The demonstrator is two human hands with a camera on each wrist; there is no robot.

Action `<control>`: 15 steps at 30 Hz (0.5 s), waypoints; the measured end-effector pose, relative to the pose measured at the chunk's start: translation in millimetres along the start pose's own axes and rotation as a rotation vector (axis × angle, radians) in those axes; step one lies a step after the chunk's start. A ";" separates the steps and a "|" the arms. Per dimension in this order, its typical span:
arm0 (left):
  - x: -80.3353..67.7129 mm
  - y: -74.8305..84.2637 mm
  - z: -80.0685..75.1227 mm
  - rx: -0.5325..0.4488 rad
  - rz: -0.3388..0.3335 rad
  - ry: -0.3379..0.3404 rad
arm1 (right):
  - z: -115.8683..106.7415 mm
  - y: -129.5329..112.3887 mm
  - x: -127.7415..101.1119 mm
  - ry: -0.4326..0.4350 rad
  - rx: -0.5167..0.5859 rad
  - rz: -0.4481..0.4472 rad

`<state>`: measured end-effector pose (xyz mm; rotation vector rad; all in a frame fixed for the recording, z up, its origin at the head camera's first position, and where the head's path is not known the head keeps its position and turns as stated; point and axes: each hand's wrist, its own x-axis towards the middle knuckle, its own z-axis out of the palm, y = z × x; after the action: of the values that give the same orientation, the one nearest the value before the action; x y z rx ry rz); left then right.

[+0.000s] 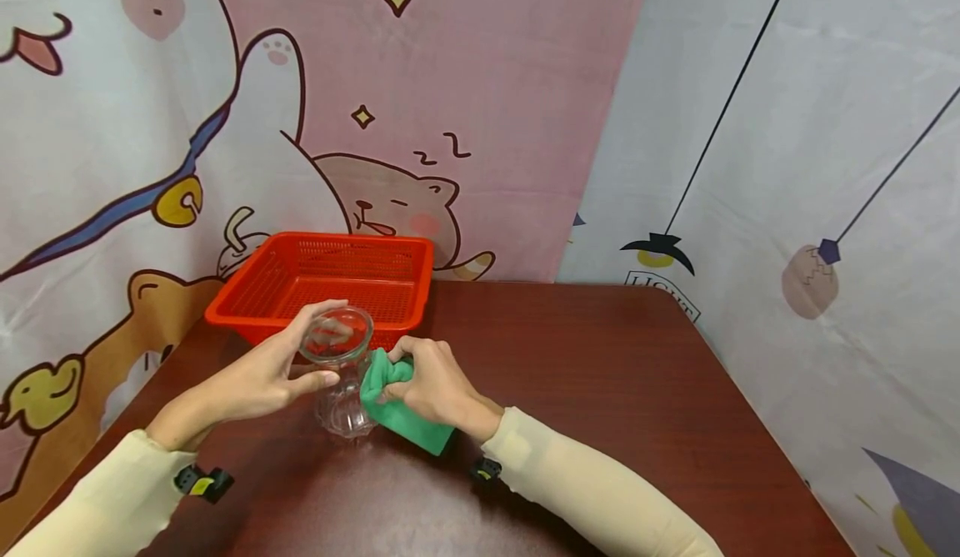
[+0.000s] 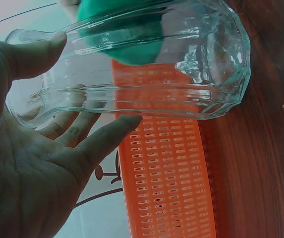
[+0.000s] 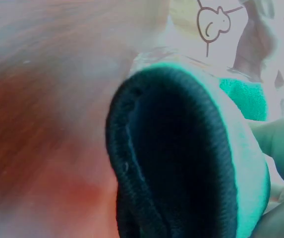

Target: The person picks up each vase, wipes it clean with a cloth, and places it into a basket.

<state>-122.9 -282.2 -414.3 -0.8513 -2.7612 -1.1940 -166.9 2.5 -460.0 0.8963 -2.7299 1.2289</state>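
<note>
A clear faceted glass vase with a flared rim stands upright, or nearly so, at the left of the table; whether its base touches the wood I cannot tell. Thumb and fingers of my left hand grip it around the neck. On its right side, my right hand pinches a bunched green cloth against or close to the glass. The left wrist view shows the vase sideways, the green cloth behind it. Folded cloth fills the middle of the right wrist view, hiding most of that hand.
Just behind the vase sits a red perforated plastic basket near the table's back left. The dark red-brown wooden table extends to the right. A printed cartoon curtain hangs behind it and along the sides.
</note>
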 end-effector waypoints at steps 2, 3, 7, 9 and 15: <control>-0.3 -0.5 0.0 0.001 0.002 0.000 | -2.6 -3.3 0.3 0.015 0.015 -0.009; -0.5 -0.6 -0.1 0.002 0.002 0.000 | -3.6 -4.7 0.7 0.023 0.023 -0.015; -0.9 -0.9 -0.3 0.004 0.003 0.001 | -8.1 -10.9 2.3 0.057 0.045 -0.042; -1.0 -1.1 -0.2 -0.001 0.003 0.001 | -10.2 -14.3 3.2 0.073 0.058 -0.054; -0.5 -1.9 0.0 -0.028 0.012 -0.006 | -13.1 -19.0 4.8 0.095 0.114 -0.062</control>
<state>-123.4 -283.5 -415.6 -0.8742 -2.7462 -1.2324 -164.0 -0.8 -436.8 0.8993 -2.5620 1.3903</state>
